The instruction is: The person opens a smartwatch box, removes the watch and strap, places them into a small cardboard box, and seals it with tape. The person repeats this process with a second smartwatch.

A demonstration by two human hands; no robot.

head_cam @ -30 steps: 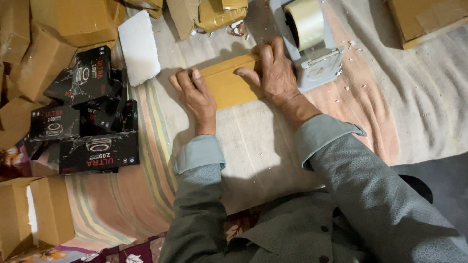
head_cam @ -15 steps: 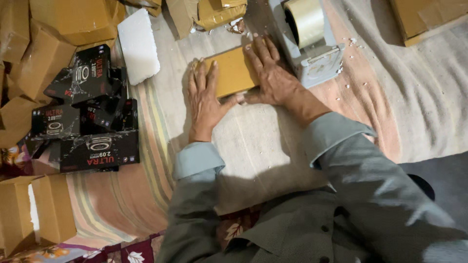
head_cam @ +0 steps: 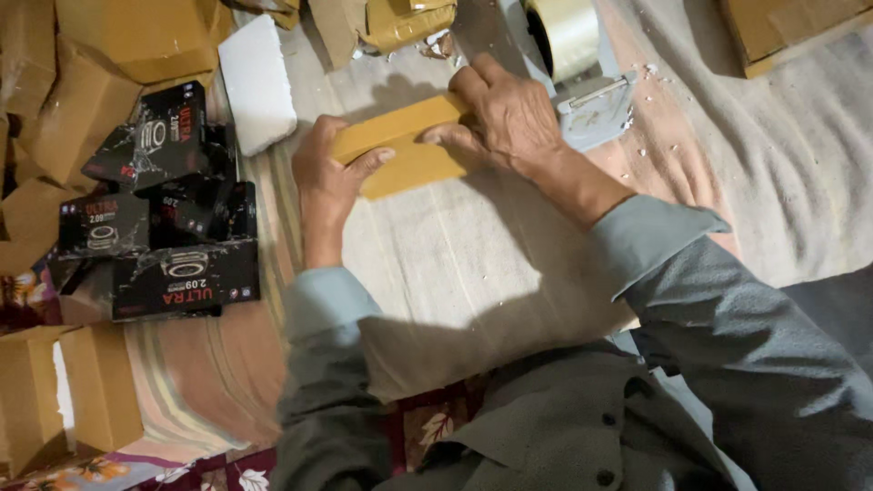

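Your left hand (head_cam: 326, 177) and right hand (head_cam: 511, 120) both hold the small flat parcel wrapped in tan tape (head_cam: 406, 153), which sits tilted just above the pale striped cloth (head_cam: 473, 264) spread on the floor. The left grip closes around its near-left end, thumb laid over the top face; the right grip clamps the far-right end with fingers curled over the edge. The parcel looks fully covered in tape on the faces that show, so the wrapping seems far along; I cannot tell whether the underside is sealed, or whether a strip runs to the roll. The grey tape dispenser with its clear roll (head_cam: 582, 64) stands just beside your right hand, touching or nearly so, and it crowds any turn of the parcel that way. To your left lies a stack of black printed retail boxes (head_cam: 164, 218), by the look of it not yet wrapped, with a white foam block (head_cam: 257, 82) near them and plain brown cardboard cartons (head_cam: 100, 82) heaped beyond. White crumbs litter the cloth near the dispenser.
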